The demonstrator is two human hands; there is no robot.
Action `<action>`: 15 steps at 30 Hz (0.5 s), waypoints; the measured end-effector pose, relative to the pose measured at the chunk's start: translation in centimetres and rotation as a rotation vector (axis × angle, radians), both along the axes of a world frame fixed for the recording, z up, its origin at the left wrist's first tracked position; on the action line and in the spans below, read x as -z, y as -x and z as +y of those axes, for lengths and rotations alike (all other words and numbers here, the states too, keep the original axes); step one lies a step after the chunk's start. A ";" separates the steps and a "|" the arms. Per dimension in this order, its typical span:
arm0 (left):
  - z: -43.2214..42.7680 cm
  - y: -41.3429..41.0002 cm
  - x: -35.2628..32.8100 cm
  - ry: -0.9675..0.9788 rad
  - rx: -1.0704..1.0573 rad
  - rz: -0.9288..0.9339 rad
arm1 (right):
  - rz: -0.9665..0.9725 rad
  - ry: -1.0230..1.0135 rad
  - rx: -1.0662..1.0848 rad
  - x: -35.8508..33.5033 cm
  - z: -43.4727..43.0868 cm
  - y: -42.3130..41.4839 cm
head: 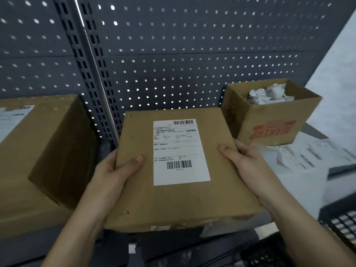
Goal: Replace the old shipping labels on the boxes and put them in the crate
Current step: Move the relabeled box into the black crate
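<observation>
A flat brown cardboard box (221, 191) is held up in the middle of the view, its top facing me. A white shipping label (180, 151) with two barcodes is stuck flat on that top. My left hand (113, 170) grips the box's left edge, thumb on top. On the right edge my right hand (244, 158) holds it the same way. A dark slatted crate (342, 224) shows at the lower right edge, partly cut off.
A large cardboard box (42, 151) with a torn label stands at the left. An open box (269, 120) printed with red letters holds crumpled white paper at the back right. Loose label sheets (300, 155) lie on the white surface. A dark pegboard wall (173, 54) is behind.
</observation>
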State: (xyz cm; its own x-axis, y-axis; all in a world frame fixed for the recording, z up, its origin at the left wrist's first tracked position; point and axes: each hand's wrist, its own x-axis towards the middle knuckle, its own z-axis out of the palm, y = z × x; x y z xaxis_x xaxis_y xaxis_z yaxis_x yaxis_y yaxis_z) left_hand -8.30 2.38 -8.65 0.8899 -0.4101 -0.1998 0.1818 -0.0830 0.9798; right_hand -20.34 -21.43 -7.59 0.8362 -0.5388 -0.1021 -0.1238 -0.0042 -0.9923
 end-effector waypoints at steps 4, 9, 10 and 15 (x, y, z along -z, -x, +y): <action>-0.2 3.3 -0.5 -0.018 0.037 -0.019 | -0.010 -0.003 0.051 -0.1 0.5 4.2; -0.4 7.8 -1.0 -0.044 0.098 -0.051 | -0.003 0.021 0.124 -0.3 1.2 9.8; -0.4 8.6 -1.0 -0.042 0.111 -0.055 | 0.000 0.036 0.138 -0.3 1.3 11.0; -0.9 12.7 -1.2 -0.076 0.152 -0.137 | -0.024 0.093 0.227 -0.9 2.2 17.1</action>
